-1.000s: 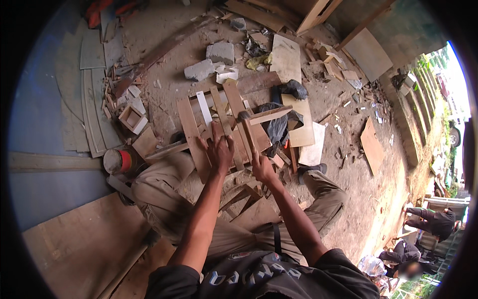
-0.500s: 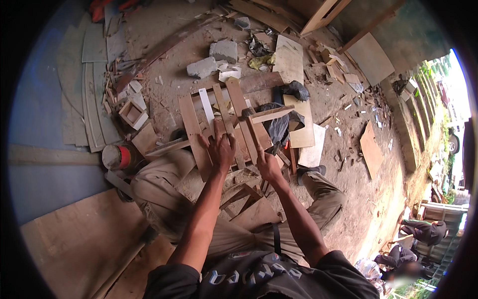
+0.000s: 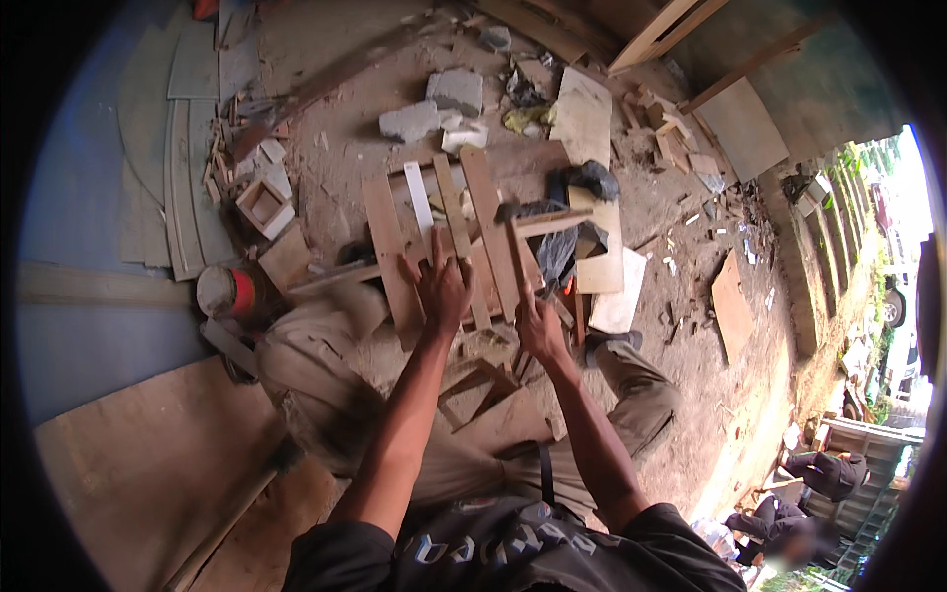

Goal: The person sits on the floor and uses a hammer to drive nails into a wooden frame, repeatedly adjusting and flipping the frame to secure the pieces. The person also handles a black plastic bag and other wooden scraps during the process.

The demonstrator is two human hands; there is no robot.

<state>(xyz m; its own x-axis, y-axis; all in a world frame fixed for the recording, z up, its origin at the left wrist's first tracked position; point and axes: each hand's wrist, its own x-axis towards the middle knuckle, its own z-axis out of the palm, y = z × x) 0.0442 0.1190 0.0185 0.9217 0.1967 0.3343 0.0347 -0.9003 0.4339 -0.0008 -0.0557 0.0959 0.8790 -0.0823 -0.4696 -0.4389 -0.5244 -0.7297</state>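
Littered floor (image 3: 705, 385) — slats (image 3: 454, 207) lie under left hand (image 3: 443, 288).

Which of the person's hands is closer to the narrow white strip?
Left. The left hand is beside the near end of the white strip, over the wooden slats; the right hand is farther right, gripping a hammer.

Dusty brown floor (image 3: 710, 414): 2 grey blocks (image 3: 455, 92), brown board (image 3: 733, 308), wood scraps (image 3: 674, 149)
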